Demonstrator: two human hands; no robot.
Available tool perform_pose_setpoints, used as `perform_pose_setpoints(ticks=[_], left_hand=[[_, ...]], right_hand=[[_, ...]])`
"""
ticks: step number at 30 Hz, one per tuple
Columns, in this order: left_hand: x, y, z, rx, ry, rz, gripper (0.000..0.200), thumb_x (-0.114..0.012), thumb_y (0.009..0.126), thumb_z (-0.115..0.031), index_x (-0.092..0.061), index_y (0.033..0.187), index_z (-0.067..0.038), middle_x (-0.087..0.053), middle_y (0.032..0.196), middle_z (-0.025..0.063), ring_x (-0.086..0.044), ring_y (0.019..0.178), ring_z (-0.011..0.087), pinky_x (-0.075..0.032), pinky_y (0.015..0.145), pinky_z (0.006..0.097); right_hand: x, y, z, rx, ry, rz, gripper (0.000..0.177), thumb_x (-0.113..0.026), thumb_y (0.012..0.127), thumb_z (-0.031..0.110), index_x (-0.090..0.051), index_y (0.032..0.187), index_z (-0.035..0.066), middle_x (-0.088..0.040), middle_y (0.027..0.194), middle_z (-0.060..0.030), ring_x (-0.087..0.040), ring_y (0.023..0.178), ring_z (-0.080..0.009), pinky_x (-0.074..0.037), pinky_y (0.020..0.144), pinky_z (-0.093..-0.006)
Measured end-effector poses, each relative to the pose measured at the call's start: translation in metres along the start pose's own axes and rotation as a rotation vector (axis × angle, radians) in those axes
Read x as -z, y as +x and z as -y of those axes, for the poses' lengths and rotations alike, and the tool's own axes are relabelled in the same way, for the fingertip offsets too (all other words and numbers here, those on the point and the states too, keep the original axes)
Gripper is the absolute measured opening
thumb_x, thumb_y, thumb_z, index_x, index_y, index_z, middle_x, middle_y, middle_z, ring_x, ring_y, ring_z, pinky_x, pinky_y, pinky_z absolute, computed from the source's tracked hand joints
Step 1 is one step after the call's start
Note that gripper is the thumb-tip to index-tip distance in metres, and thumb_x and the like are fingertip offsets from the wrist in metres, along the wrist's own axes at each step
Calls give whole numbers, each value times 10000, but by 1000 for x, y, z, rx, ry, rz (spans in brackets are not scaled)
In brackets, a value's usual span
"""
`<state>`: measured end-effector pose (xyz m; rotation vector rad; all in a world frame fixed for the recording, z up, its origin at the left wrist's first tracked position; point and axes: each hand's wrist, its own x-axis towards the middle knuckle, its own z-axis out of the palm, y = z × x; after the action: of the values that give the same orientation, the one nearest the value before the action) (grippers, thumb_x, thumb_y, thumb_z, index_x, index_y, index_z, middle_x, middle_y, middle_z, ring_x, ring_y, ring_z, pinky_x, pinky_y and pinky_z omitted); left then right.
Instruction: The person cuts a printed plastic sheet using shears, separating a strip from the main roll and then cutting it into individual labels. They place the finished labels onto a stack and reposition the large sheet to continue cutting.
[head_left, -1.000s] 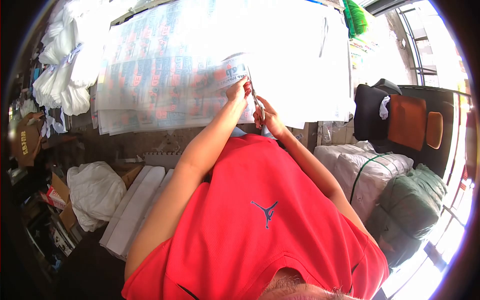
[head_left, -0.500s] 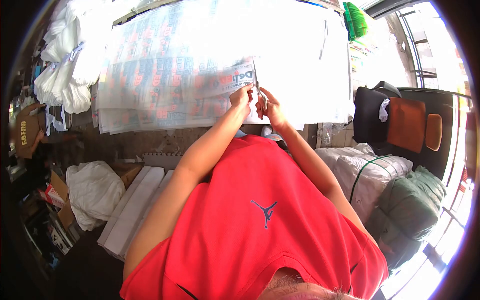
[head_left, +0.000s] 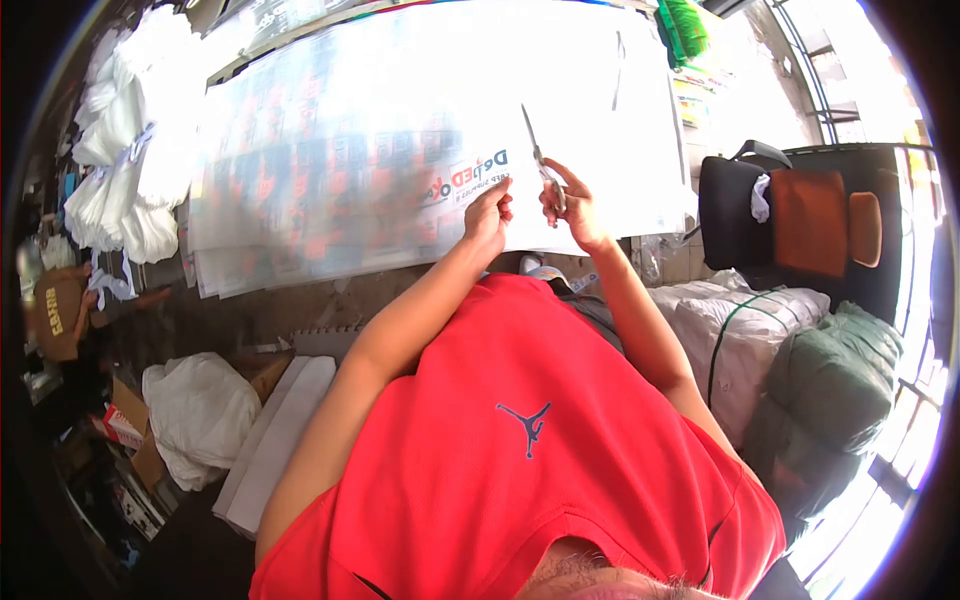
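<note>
A thin translucent sheet (head_left: pixel 440 185) with printed red and blue lettering lies across the worktable. My left hand (head_left: pixel 487 216) is closed with a pinch at the sheet's right edge, just below the lettering. My right hand (head_left: pixel 576 210) grips a pair of scissors (head_left: pixel 534 136) by the handles, blades pointing up and away from me. A small gap separates the scissors from my left hand, and the blades look nearly together. Further printed sheets (head_left: pixel 260 170) lie on the left part of the table. Glare washes out much of the white surface (head_left: pixel 590 130).
Bundled white bags (head_left: pixel 130 150) hang at the left. A brown-orange chair (head_left: pixel 808 222) stands right, above wrapped white (head_left: pixel 750 335) and green bundles (head_left: pixel 835 380). Long white boxes (head_left: pixel 275 440) and a white sack (head_left: pixel 200 415) lie low left. A dark strip (head_left: pixel 618 70) rests on the table's far right.
My right hand has moved right with the scissors, away from the sheet's edge and from my left hand. My left hand still pinches the sheet. The whole view has shifted slightly.
</note>
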<state>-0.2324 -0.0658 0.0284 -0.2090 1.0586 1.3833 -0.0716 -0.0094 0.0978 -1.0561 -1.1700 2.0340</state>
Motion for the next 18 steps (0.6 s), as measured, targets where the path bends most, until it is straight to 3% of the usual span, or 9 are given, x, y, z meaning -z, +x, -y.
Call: perform_pose_setpoints(ticks=[8, 18], left_hand=[[-74, 40, 65, 116, 99, 23, 165, -770, 859, -218, -678, 900, -87, -575, 750, -2, -485, 607, 72, -439, 525, 206], [-122, 78, 116, 176, 88, 10, 202, -776, 854, -270, -653, 906, -119, -623, 752, 6, -572, 647, 89, -493, 561, 227]], right_hand=[[83, -76, 19, 18, -52, -290, 676, -654, 932, 237, -326, 1478, 10, -520, 723, -27, -488, 559, -97, -426, 509, -258], [160, -134, -5, -54, 47, -433, 581, -571, 944, 67, -343, 1478, 42, -579, 755, -35, -509, 553, -96, -411, 490, -249]])
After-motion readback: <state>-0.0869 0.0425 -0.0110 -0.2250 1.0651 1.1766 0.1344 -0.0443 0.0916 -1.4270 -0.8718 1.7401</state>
